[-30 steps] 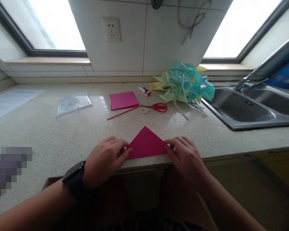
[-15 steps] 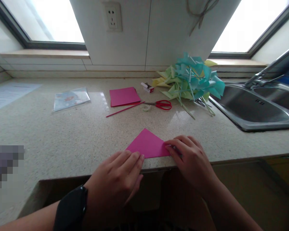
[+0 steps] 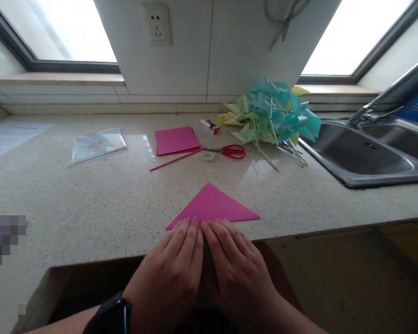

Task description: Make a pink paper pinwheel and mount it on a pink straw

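Note:
A pink paper folded into a triangle (image 3: 213, 207) lies flat near the front edge of the speckled countertop (image 3: 90, 195). My left hand (image 3: 170, 269), with a black watch on its wrist, and my right hand (image 3: 235, 273) lie side by side at the counter's edge. Their fingers are stretched flat, and the fingertips press on the middle of the triangle's long near edge. Neither hand holds anything.
Farther back lie a stack of pink paper (image 3: 176, 140), a thin pink stick (image 3: 177, 159), red scissors (image 3: 231, 151), a small tape roll (image 3: 208, 156), a small box (image 3: 210, 126) and a plastic sleeve (image 3: 96, 145). A pile of teal and yellow paper pinwheels (image 3: 273, 116) sits beside the steel sink (image 3: 365, 155).
Both hands left the triangle's two outer corners and came together at the middle of its near edge, fingers flat. The triangle now shows its full width.

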`<state>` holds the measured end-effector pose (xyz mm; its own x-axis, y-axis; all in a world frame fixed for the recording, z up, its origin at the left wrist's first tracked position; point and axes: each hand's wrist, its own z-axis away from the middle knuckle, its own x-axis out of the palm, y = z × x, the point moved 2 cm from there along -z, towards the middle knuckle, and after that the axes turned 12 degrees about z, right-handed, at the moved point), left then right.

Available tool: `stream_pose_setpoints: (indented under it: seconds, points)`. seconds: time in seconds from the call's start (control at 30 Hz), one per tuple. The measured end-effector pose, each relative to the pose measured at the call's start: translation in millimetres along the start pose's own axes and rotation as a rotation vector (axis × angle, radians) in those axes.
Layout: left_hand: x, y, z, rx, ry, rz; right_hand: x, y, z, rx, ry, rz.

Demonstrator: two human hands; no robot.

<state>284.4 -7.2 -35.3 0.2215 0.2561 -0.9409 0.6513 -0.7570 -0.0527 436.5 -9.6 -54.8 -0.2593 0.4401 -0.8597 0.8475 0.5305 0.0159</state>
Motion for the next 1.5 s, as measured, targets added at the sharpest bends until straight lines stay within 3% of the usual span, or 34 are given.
stream_pose_setpoints:
  seconds: [0.2,0.43,0.6,0.77,0.9,1.1,1.2,1.33,1.5]
  points:
    - [-6.8,5.6,-3.4,-0.051,-0.049,-0.119,-3.2,6.8,4.5,-0.083,0.007,0.099]
    - [-12.6,4.9,-1.4,-0.119,-0.075,-0.173,-12.4,16.7,10.1,-0.003,-0.067,0.177]
    - [-15.6,-0.6,0.5,-0.145,-0.160,-0.229,-22.6,39.2,22.6,0.060,-0.132,0.224]
    - [-23.9,-4.9,2.1,-0.232,-0.254,-0.248,-31.1,62.5,33.4,0.080,-0.124,0.323]
    - [-28.7,-6.4,3.4,-0.245,-0.268,-0.226,-31.1,63.5,34.5,0.088,-0.119,0.345]
    - [-10.9,3.8,-1.2,-0.121,-0.021,-0.085,-25.2,55.9,33.2,0.154,-0.096,0.351]
    - [7.5,12.6,-9.8,-0.036,0.009,0.029,-22.8,52.8,33.5,0.170,-0.089,0.357]
    - [18.7,18.6,-19.5,-0.031,-0.038,-0.034,-21.2,50.6,34.3,0.178,-0.091,0.378]
    - [11.4,23.6,-23.4,-0.116,-0.130,-0.119,-21.4,52.1,36.8,0.177,-0.085,0.392]
